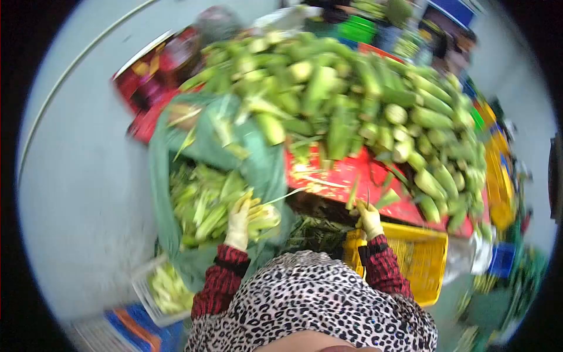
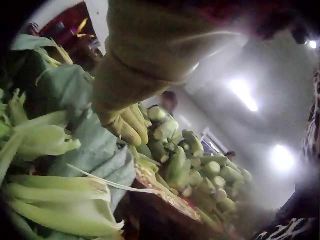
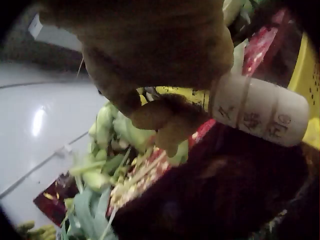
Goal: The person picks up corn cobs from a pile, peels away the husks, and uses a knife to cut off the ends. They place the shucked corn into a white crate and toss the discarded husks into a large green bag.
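My left hand (image 1: 238,224), in a pale yellow glove, is over the green cloth sack (image 1: 264,155) of corn husks (image 1: 205,202). Its fingers (image 2: 129,127) hang loosely bent, with nothing visible between them. Beside and below them is a loose husk piece (image 2: 60,202), pale green with a long thin strand. Also gloved, my right hand (image 1: 369,220) grips a knife by its handle (image 3: 260,110), which has a pale, ringed end with dark characters. The narrow blade points away, toward the red tabletop's front edge. The glove hides part of the handle.
A large heap of corn ears (image 1: 328,88) covers most of the red table (image 1: 334,182), with kernels and trimmings at its front. A yellow crate (image 1: 431,264) stands below on the right, a white crate (image 1: 143,287) of pale ears at lower left. People are in the background.
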`<state>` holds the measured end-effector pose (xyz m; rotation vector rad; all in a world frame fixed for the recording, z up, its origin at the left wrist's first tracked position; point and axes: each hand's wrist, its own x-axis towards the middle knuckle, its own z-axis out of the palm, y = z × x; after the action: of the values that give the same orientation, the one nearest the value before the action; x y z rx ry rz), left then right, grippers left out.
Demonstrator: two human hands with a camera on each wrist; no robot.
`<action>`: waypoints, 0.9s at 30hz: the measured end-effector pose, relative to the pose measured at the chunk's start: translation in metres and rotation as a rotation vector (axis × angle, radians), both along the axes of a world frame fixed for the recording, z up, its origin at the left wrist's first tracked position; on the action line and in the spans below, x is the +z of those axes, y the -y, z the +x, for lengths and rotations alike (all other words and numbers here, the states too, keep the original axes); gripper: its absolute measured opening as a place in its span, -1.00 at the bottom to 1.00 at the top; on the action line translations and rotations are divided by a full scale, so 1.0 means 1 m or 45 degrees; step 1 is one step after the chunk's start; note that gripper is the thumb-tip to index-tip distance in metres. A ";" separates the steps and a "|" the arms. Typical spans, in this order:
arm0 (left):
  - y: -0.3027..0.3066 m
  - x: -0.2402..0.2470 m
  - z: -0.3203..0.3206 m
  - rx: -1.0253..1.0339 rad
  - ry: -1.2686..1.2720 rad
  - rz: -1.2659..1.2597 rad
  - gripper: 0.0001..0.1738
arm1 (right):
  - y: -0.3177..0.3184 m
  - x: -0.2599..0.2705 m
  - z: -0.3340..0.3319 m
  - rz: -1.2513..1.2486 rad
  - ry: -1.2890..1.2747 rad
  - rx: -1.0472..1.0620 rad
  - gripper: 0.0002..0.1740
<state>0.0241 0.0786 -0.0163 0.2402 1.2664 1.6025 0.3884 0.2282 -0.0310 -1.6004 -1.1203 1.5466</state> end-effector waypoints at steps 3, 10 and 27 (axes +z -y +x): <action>-0.039 -0.007 0.015 -0.204 -0.107 0.037 -0.62 | -0.027 0.001 0.050 0.228 -0.159 -0.410 -0.58; -0.104 0.019 0.072 -0.515 -0.310 0.043 -0.59 | -0.099 0.009 0.155 0.404 -0.113 -0.830 -0.48; -0.109 0.028 0.113 -0.570 -0.341 -0.100 -0.57 | -0.178 0.016 0.084 0.235 -0.699 -0.781 -0.37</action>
<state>0.1368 0.1872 0.0121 0.6580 1.3585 1.1597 0.4724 0.4066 -0.0152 -1.1354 -0.4002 1.2929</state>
